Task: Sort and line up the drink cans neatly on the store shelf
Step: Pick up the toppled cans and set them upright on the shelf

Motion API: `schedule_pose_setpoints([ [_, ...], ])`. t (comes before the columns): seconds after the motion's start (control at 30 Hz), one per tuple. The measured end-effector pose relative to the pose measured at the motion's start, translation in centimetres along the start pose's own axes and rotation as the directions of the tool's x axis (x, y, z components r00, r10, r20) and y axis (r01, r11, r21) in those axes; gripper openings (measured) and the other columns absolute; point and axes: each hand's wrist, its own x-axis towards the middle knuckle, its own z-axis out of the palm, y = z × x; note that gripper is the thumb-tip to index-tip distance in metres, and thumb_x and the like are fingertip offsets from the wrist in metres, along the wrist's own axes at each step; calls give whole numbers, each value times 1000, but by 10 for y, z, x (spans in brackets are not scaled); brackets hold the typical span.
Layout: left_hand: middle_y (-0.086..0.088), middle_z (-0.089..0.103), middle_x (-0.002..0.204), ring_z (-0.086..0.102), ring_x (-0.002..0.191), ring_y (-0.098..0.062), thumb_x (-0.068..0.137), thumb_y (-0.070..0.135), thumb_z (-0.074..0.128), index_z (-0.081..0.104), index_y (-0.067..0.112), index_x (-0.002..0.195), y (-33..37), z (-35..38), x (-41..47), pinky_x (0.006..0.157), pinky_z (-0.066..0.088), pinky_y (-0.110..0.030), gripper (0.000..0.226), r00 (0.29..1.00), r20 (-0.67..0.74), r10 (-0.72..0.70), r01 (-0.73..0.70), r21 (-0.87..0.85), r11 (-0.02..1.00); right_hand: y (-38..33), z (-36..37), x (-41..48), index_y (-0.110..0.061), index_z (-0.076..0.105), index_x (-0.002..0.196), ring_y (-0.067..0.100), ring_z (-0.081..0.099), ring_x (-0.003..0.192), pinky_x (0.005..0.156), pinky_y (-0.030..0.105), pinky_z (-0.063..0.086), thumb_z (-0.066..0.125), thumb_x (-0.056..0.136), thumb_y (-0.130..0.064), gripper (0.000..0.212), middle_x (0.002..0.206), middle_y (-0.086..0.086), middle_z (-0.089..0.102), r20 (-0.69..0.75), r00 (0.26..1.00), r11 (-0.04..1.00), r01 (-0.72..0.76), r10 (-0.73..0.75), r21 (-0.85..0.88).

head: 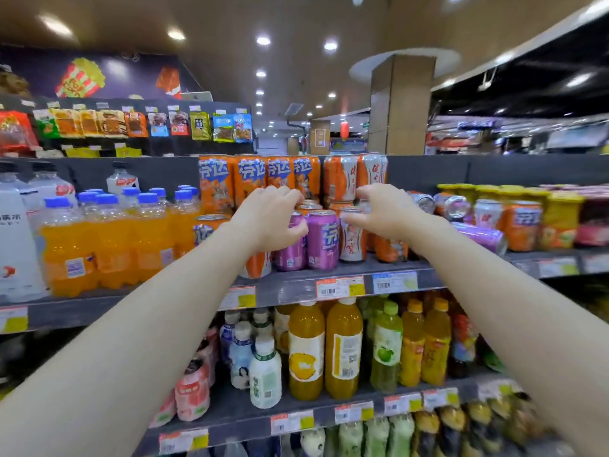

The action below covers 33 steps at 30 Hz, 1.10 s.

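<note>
On the grey shelf two purple cans stand side by side. My left hand grips the left purple can, thumb across its front and fingers curled over its top. The other purple can stands free beside it. My right hand holds a white-and-orange can near its top, thumb in front and fingers hooked behind. Orange cans and white-and-orange cans are stacked behind. To the right, a silver-ended can and a purple can lie on their sides.
Orange soda bottles with blue caps fill the shelf to the left. Upright orange cans and yellow-topped packs stand to the right. Juice bottles line the shelf below. Price tags hang on the shelf edge.
</note>
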Motion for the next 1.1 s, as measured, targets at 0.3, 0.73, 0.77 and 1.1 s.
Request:
schedule_pose_setpoints([
  [0.3, -6, 65, 128, 60, 113, -27, 95, 51, 47, 57, 16, 138, 50, 14, 17, 99, 48, -43, 57, 990, -24, 137, -138, -37, 990, 70, -16, -58, -16, 61, 128, 30, 64, 106, 84, 41, 55, 65, 87, -50, 54, 123, 6, 69, 40, 945, 946, -322, 323, -42],
  [0.73, -7, 63, 134, 57, 121, -29, 96, 46, 52, 55, 16, 141, 160, 21, 84, 102, 45, -43, 55, 992, -60, 115, -123, -172, 977, 205, -25, -82, -14, 58, 138, 32, 59, 123, 98, 47, 53, 59, 85, -35, 58, 138, 10, 63, 110, 892, 899, -434, 438, -62],
  [0.77, -8, 64, 134, 58, 121, -30, 95, 47, 52, 55, 16, 140, 171, 23, 91, 102, 45, -43, 55, 992, -59, 113, -122, -177, 977, 215, -25, -81, -13, 57, 138, 32, 60, 121, 97, 47, 54, 60, 85, -35, 58, 137, 10, 63, 112, 890, 897, -438, 442, -58],
  [1.1, -6, 65, 125, 60, 112, -29, 94, 52, 51, 58, 16, 137, 230, 47, 128, 95, 46, -43, 56, 996, 2, 92, -91, -57, 994, 275, 14, -59, -9, 54, 126, 30, 61, 106, 84, 41, 55, 71, 83, -55, 65, 123, 13, 63, 177, 918, 934, -357, 356, -28],
])
